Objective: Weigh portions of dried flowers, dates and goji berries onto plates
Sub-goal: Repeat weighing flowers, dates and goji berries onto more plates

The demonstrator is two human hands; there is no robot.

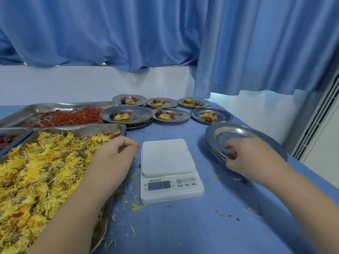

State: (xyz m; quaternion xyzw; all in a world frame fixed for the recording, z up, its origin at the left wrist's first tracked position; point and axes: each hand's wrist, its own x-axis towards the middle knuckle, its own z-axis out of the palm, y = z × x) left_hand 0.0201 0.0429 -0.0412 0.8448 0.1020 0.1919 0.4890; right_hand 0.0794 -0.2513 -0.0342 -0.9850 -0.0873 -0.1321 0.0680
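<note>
A white digital scale sits mid-table with nothing on its platform. My left hand hovers at the scale's left edge, fingers pinched on a few orange-red goji berries. My right hand grips the near rim of the top plate of a stack of steel plates and holds a dark red date against it. A tray of yellow dried flowers lies at left. Behind it stands a tray of goji berries, and a tray of dates shows at the far left edge.
Several filled steel plates with flowers, dates and berries stand in two rows behind the scale. Loose petals litter the blue table. A blue curtain hangs behind, and a white wall runs along the right.
</note>
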